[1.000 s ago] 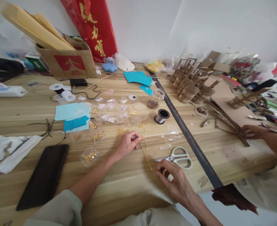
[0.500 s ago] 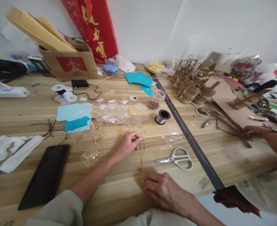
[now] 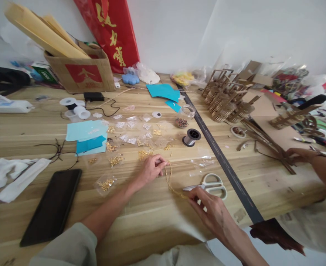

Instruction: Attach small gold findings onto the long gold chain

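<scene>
In the lower centre, the left hand (image 3: 152,168) pinched a looped gold chain (image 3: 170,187), the right hand (image 3: 209,207) apparently its lower end; light tension seemed best.

A gold chain (image 3: 169,184), wire spool (image 3: 191,137) and scissors (image 3: 204,185) suggest a craft workshop.

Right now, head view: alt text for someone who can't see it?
Left hand and right hand hold a golden chain at a wooden table, by scissors and small golden pieces; at right, another person's hand touches brown strips.
</scene>
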Tool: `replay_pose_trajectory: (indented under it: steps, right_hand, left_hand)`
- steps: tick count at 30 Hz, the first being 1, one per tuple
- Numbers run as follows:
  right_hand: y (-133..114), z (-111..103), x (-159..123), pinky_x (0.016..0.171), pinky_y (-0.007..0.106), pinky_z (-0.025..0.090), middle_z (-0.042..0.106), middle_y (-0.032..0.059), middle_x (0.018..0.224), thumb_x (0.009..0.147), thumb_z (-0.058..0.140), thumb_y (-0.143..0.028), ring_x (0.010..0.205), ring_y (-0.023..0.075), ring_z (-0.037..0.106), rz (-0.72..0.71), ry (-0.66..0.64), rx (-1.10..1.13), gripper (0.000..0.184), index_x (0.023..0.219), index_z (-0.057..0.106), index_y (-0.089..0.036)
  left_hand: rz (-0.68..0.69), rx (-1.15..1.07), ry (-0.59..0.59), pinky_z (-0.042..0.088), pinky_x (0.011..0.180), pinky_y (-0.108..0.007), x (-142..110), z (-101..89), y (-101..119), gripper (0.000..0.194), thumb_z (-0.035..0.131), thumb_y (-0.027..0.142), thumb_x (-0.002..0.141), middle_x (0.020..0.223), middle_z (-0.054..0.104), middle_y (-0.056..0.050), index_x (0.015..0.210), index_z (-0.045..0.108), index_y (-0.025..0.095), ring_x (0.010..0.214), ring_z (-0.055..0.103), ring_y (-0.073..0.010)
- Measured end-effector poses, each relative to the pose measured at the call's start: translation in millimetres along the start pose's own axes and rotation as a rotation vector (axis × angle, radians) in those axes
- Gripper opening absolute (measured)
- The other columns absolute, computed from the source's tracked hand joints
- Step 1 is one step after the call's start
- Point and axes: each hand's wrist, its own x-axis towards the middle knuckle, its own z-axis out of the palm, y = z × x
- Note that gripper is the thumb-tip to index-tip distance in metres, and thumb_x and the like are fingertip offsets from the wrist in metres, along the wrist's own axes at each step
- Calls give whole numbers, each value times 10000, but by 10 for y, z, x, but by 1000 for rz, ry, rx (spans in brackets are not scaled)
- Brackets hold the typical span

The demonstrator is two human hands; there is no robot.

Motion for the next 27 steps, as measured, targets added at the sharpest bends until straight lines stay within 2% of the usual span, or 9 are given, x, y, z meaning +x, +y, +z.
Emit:
replay_pose_trajectory:
  steps: [2, 4, 7, 11, 17, 23, 25, 27]
  right_hand:
    - [-35, -54, 2, 599, 248, 448, 622, 40, 819, 928, 420, -205, 656, 143, 592, -43, 33, 35, 100, 883, 509, -206]
    - [-99, -107, 5, 671, 254, 458, 623, 59, 890, 937, 415, -194, 767, 155, 605, -139, 9, 60, 99, 923, 512, -205]
    - [-196, -129, 12, 694, 254, 431, 618, 57, 882, 950, 409, -183, 801, 156, 591, -264, -182, 38, 129, 896, 525, -198]
    - [-209, 0, 23, 656, 257, 384, 612, 36, 810, 943, 446, -214, 766, 161, 566, -331, -336, -40, 149, 823, 530, -189]
    - [-138, 158, 4, 652, 233, 385, 617, 15, 831, 923, 482, -215, 762, 143, 575, -283, -450, -42, 120, 825, 547, -194]
    - [-125, 35, -34, 666, 206, 404, 647, -11, 849, 886, 545, -195, 739, 122, 592, -156, -529, 123, 58, 921, 588, -213]
    - [-92, -10, -25, 629, 202, 392, 646, -19, 795, 884, 542, -190, 684, 115, 582, -132, -553, 121, 59, 894, 597, -207]
    - [-50, -29, -7, 591, 210, 368, 624, -22, 728, 903, 505, -188, 627, 111, 560, -102, -525, 67, 107, 845, 594, -195]
  left_hand:
    - [3, 2, 1, 399, 381, -175, 3, 1, -11, 178, 552, 312, 801, 804, 722, -79, 726, 525, 152, 426, 573, -82]
    - [-1, 2, 2, 397, 381, -175, 7, 2, -22, 176, 552, 310, 799, 810, 723, -80, 724, 526, 152, 423, 573, -81]
    - [-6, 11, 2, 395, 383, -170, 9, 3, -27, 175, 548, 309, 801, 804, 722, -78, 726, 521, 153, 419, 571, -76]
    - [-7, 26, -5, 399, 388, -170, 3, -3, -16, 179, 544, 314, 803, 806, 719, -81, 729, 519, 152, 428, 577, -79]
    - [8, 44, -6, 400, 395, -168, -1, -5, -29, 191, 546, 324, 813, 733, 704, -61, 734, 530, 151, 435, 582, -87]
    - [6, 54, -6, 404, 392, -158, 5, -8, -40, 174, 542, 304, 819, 777, 715, -74, 747, 531, 146, 437, 576, -76]
    - [5, 51, -11, 403, 390, -158, 3, -11, -26, 173, 540, 302, 817, 768, 714, -73, 743, 526, 147, 442, 582, -81]
    - [1, 52, -19, 403, 392, -159, 0, -13, -8, 171, 538, 300, 817, 777, 714, -75, 740, 522, 148, 447, 586, -82]
